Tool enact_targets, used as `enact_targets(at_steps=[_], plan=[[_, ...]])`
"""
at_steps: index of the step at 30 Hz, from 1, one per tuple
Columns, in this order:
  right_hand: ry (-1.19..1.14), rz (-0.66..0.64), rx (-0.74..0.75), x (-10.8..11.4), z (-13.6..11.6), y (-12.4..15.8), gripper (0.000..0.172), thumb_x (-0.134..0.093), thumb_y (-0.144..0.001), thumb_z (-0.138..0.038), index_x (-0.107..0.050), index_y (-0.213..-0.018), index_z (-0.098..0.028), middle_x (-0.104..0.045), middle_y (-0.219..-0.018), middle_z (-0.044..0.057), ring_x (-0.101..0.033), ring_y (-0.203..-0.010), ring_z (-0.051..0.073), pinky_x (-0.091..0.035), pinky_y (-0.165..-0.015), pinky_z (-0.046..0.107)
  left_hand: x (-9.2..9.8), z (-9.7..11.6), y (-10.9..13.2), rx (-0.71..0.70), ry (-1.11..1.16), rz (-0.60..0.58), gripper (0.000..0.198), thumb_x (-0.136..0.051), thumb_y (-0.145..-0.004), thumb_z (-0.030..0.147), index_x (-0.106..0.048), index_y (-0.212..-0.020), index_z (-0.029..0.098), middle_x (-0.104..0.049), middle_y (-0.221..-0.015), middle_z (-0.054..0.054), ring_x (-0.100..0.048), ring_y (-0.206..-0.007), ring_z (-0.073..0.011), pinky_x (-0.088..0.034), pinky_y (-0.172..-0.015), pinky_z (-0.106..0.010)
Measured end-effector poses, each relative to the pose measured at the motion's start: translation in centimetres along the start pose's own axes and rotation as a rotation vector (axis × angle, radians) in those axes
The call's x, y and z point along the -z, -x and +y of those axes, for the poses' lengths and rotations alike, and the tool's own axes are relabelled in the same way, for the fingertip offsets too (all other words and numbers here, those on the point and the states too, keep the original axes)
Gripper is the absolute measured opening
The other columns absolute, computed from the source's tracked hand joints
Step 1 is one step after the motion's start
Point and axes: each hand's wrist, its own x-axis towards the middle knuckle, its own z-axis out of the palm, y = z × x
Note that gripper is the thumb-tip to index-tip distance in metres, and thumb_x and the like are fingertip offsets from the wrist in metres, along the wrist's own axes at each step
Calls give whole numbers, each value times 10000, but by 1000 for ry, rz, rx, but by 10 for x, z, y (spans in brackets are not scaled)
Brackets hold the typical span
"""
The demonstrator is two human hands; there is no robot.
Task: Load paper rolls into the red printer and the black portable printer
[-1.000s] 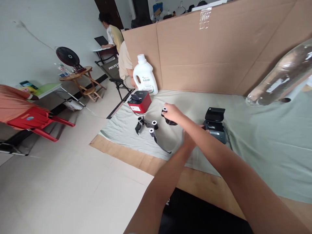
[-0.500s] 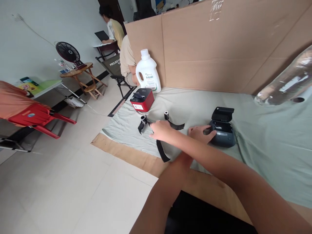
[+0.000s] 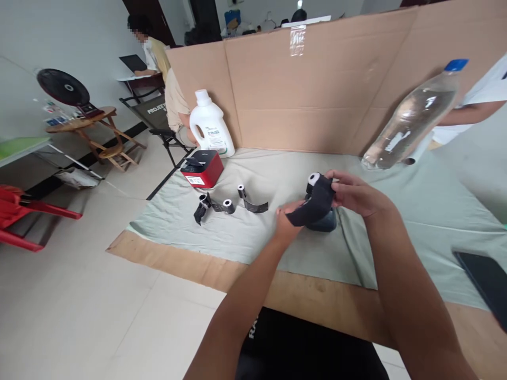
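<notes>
A black paper roll with a white core point(image 3: 316, 197) is held up between both hands over the dark grey label printer point(image 3: 322, 222), which is mostly hidden behind it. My right hand point(image 3: 354, 192) grips the roll end near its core. My left hand point(image 3: 287, 219) pinches the loose black strip at its lower end. Three more black rolls point(image 3: 227, 205) lie unrolled on the green cloth point(image 3: 396, 211) to the left.
A red label printer point(image 3: 202, 168) and a white detergent jug point(image 3: 210, 125) stand at the cloth's back left, before a cardboard wall point(image 3: 317, 95). A clear water bottle point(image 3: 407, 116) juts in at right. A dark phone point(image 3: 485, 274) lies at right. Other people sit behind.
My right hand picked a roll up from the left group and carried it right, above the grey printer. My left hand left the printer and took the strip's loose end.
</notes>
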Motion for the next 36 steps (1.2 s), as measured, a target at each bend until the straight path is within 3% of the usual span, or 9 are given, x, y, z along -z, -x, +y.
enact_targets(at_steps=[3,7,12,16,20,26,36], plan=[[157,109,-66,46,7,12,477,-883,-686,-531,-636,-971,-239,-580,-748,-18,-539,-661,146,-420,-630,301,0,4,0,6,-3,52,465,-720,-936,303,-627,-1382,209,-728,-1236,-104,-657,-1147,-291,-481,-1044,-497],[465,115,-128,69,30,1,468,-785,-762,-528,-686,-1098,-216,-629,-793,-2,-544,-720,165,-421,-692,316,-1,7,1,-165,-67,99,575,-716,-915,286,-566,-1469,257,-664,-1369,-80,-616,-1210,-258,-456,-1047,-424],[815,81,-59,60,53,-24,273,-621,-855,-293,-696,-1088,-172,-721,-1067,82,-633,-940,235,-479,-889,372,-3,4,6,-394,-181,50,346,-654,-940,224,-738,-1260,325,-671,-1366,-40,-597,-1189,-237,-455,-989,-396],[1043,187,-49,50,64,-34,305,-556,-898,-158,-675,-1179,-159,-704,-1198,122,-653,-1065,257,-488,-967,373,-4,0,6,-476,-211,5,386,-621,-873,74,-799,-1104,327,-727,-1246,-18,-593,-1161,-238,-441,-947,-403],[1235,216,-48,42,63,-34,316,-533,-937,-124,-672,-1220,-109,-641,-1288,189,-639,-1153,280,-460,-1035,369,-5,-2,5,-507,-198,-14,402,-609,-848,39,-800,-1083,305,-749,-1176,-9,-618,-1100,-218,-432,-924,-392],[1408,149,-127,28,53,-30,303,-470,-969,-106,-668,-1199,-101,-650,-1236,191,-650,-1112,277,-461,-960,328,-5,-3,6,-479,-214,-61,400,-600,-853,45,-796,-1091,300,-751,-1150,-18,-634,-1066,-215,-431,-892,-385],[1510,223,-141,7,48,-21,310,-439,-937,-40,-630,-1173,-104,-621,-1205,198,-642,-1041,282,-453,-825,328,-3,-2,8,-459,-185,-64,401,-593,-860,32,-798,-1089,291,-751,-1134,-18,-631,-1072,-212,-441,-894,-382]])
